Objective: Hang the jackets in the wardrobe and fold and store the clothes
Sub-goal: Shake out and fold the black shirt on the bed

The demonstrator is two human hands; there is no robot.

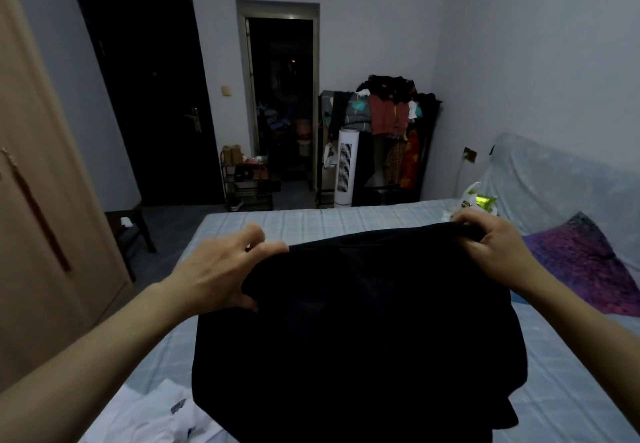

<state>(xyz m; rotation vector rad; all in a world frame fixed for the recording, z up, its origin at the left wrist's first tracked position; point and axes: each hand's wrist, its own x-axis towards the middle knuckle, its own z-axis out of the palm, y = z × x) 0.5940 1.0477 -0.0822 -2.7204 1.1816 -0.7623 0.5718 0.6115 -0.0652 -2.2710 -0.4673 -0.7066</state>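
A black garment hangs spread out in front of me, above the bed. My left hand pinches its upper left edge and my right hand grips its upper right corner, so the top edge is stretched between them. The cloth's lower part drapes down and hides the bed beneath it. A white garment lies crumpled on the bed at the lower left. The wooden wardrobe stands at my left, its door shut.
The bed has a pale blue checked sheet. A purple pillow and a plastic bag lie at its right. A clothes rack piled with garments and a white tower fan stand beyond the bed. A dark door and an open doorway are on the far wall.
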